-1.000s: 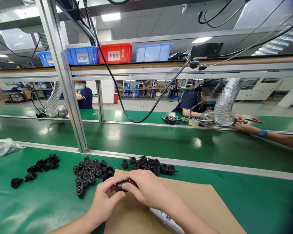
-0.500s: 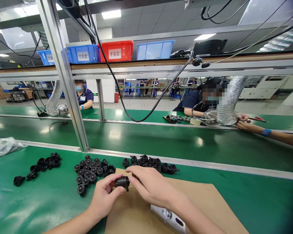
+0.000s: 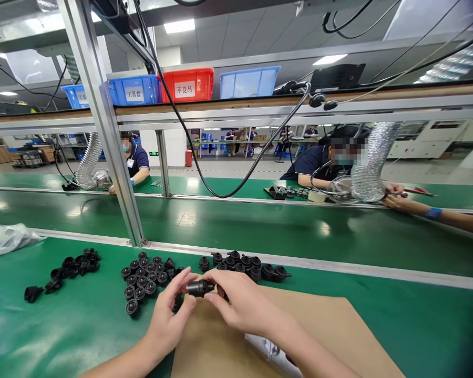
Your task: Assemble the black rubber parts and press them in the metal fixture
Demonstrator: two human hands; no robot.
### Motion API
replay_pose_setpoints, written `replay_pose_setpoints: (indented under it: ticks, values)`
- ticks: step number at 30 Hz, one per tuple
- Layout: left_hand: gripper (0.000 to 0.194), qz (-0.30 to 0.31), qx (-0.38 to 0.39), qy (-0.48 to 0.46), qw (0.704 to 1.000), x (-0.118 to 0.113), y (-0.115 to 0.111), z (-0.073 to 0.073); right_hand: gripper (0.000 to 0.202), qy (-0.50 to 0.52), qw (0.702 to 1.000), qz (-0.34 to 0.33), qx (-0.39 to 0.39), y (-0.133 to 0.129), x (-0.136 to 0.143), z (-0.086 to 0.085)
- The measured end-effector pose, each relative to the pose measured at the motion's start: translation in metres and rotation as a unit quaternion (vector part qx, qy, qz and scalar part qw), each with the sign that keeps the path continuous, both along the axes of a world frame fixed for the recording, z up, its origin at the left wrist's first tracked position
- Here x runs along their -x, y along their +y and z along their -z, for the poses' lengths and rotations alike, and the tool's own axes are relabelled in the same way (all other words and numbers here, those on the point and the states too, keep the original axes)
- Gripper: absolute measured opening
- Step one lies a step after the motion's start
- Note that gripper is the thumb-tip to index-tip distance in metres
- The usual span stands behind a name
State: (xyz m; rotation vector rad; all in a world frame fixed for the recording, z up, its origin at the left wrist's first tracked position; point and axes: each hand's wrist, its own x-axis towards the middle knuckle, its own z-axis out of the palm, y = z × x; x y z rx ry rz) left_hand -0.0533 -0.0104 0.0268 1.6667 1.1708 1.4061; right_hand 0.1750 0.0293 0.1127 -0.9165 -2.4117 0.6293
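Observation:
A black cylindrical part [image 3: 201, 287] is held level between my two hands above the brown cardboard [image 3: 319, 315]. My left hand [image 3: 171, 310] is closed on its left end, fingertips and thumb at the rim. The fingers of my right hand [image 3: 236, 302] are closed round the other end and partly hide it. Behind my hands stand several black capped parts [image 3: 234, 262]. Round black parts [image 3: 141, 281] form a cluster left of my left hand, and more black pieces [image 3: 71, 266] lie farther left. A silvery metal piece [image 3: 266, 349] is partly under my right forearm.
A metal post [image 3: 116, 157] rises at the left from the rail beyond the green table [image 3: 63, 336]. A black cable [image 3: 220, 195] hangs ahead. A plastic bag [image 3: 8, 239] lies at the far left. Two people [image 3: 137, 160] [image 3: 311, 163] sit across the green belt.
The black part has turned in my hands and now shows a smoother side. My left fingers have opened a little and risen, and my right thumb has moved under the part's right end.

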Motion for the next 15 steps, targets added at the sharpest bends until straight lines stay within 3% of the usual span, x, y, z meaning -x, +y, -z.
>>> replay_pose_setpoints:
  ticks: [2,5,7,11,15]
  values:
    - [0.043,0.001,-0.007,0.029,1.0,0.001,0.001,-0.003,0.024,0.016,1.0,0.002,-0.001,0.001,-0.001,0.0]
    - [0.041,-0.009,-0.085,0.072,0.994,0.001,0.001,-0.008,0.024,0.041,0.999,0.016,0.025,0.003,0.001,0.002]
    - [0.045,-0.006,-0.114,0.082,0.99,0.0,0.001,-0.011,0.021,0.058,0.997,0.028,0.045,0.003,0.004,0.003]
    - [0.05,-0.003,-0.094,0.105,0.99,0.001,0.004,-0.009,0.02,0.082,0.994,0.039,0.059,0.002,0.009,0.004]
    - [0.07,0.0,-0.134,0.217,0.967,0.015,0.012,-0.021,0.015,0.06,0.995,0.059,0.045,0.001,0.013,0.01]
